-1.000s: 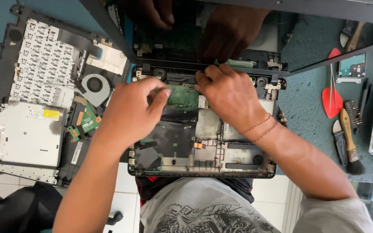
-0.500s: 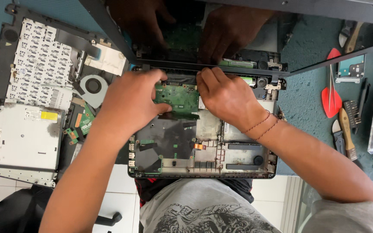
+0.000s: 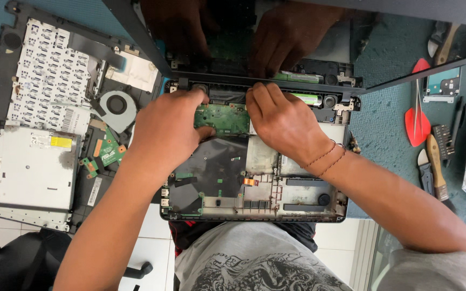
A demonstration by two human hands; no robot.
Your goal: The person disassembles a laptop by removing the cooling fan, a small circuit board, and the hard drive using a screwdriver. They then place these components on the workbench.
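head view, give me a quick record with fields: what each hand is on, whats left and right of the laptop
left hand: left hand on the green circuit board inside the open laptop base
right hand: right hand at the hinge edge, beside the board
left of base: removed keyboard panel, silver optical drive, round fan
right of base: red pry tool, brush
surface: teal mat

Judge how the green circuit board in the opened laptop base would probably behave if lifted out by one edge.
The green circuit board looks thin and flat, so it is probably light and fairly stiff, though it might flex slightly. Small parts stud its face, so it seems fragile under pressure. The left hand and right hand flank it inside the laptop base; whether it lies free cannot be told.
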